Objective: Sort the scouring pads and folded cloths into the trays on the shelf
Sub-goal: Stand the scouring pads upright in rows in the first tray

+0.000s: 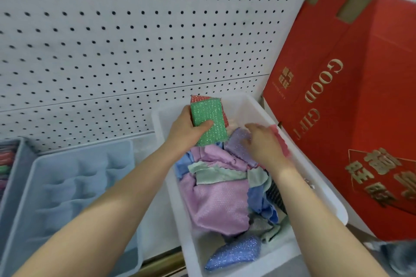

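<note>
A white bin point(254, 105) on the shelf holds a heap of loose cloths point(220, 204) in pink, blue and pale green. My left hand point(186, 130) grips a small stack of glittery scouring pads point(207, 119), green on top and red behind, above the bin's far end. Just to the right, my right hand point(263, 141) reaches into the bin, fingers spread on a purple glittery pad point(238, 141); a pink cloth edge point(281, 139) shows beyond it. It is unclear whether that hand grips anything. A blue glittery pad point(236, 252) lies at the bin's near end.
A pale blue tray point(78, 186) with nothing in it sits left of the bin. At the far left edge another grey tray point(13, 164) holds several coloured pads. A large red gift box point(360, 108) stands right of the bin. White pegboard point(135, 29) backs the shelf.
</note>
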Motion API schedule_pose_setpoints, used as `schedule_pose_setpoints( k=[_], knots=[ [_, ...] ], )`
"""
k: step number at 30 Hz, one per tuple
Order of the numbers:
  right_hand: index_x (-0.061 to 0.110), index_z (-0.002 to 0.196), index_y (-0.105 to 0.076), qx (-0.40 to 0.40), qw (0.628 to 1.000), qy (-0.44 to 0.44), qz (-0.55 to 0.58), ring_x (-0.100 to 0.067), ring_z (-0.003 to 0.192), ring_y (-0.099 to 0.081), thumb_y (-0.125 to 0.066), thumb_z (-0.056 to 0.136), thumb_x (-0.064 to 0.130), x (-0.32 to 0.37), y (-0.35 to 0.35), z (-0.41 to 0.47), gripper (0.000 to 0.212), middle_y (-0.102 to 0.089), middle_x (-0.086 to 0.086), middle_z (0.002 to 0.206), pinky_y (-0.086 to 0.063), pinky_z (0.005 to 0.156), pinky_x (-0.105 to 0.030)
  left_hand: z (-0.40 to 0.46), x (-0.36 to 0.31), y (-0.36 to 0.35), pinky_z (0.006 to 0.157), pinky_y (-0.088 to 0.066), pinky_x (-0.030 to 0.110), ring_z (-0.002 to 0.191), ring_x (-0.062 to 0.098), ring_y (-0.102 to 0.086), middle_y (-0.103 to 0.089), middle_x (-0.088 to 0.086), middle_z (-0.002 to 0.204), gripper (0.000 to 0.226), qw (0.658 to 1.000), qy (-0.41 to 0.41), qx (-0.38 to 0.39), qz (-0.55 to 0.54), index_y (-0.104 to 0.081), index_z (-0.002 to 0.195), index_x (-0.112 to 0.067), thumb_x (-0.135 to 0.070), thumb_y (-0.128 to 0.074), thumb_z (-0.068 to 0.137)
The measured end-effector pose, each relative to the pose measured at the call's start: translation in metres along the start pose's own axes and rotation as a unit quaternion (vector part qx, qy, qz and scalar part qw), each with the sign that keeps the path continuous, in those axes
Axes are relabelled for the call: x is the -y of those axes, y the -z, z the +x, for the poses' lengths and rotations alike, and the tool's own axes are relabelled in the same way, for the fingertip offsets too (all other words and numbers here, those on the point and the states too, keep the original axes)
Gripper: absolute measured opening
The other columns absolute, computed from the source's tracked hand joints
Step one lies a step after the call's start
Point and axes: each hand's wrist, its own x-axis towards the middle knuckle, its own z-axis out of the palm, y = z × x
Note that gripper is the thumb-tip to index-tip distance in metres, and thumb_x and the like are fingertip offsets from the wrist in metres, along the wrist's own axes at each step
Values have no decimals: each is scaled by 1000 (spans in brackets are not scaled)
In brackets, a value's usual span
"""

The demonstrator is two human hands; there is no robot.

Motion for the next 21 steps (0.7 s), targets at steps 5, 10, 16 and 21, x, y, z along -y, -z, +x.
schedule_pose_setpoints(
  k=[5,10,16,21],
  knots=[
    [15,128,-52,66,997,-13,-38,-34,106,-58,-74,79,22,-2,-10,0,54,-59,-11,118,-51,87,-40,-12,2,5,93,-52,44,105,23,-62,-58,2,114,48,1000,5,-12,-2,-37,130,-12,-18,-64,90],
    [18,83,-53,-31,966,-60,249,-24,73,-55,-60,91,17,-2,24,-16,10,-56,-1,74,-41,59,-33,-22,7,1,96,-51,44,110,23,-59,-56,3,122,55,999,-13,-29,0,-32,135,-10,-20,-65,91],
    [2,117,-56,-13,803,-51,593,-3,67,-70,-63,93,4,14,49,-58,25,-68,-6,88,-56,67,-23,-35,-2,-32,94,-52,43,107,19,-61,-59,-3,114,59,997,42,1,-70,-39,127,-14,-52,-62,87],
    [12,112,-66,-45,885,-54,459,-12,80,-67,-69,90,26,5,36,-81,26,-72,-7,102,-49,74,-27,-47,0,-45,92,-52,32,107,14,-62,-62,-2,120,59,996,0,55,-68,-41,130,-15,-31,-74,84]
  ],
)
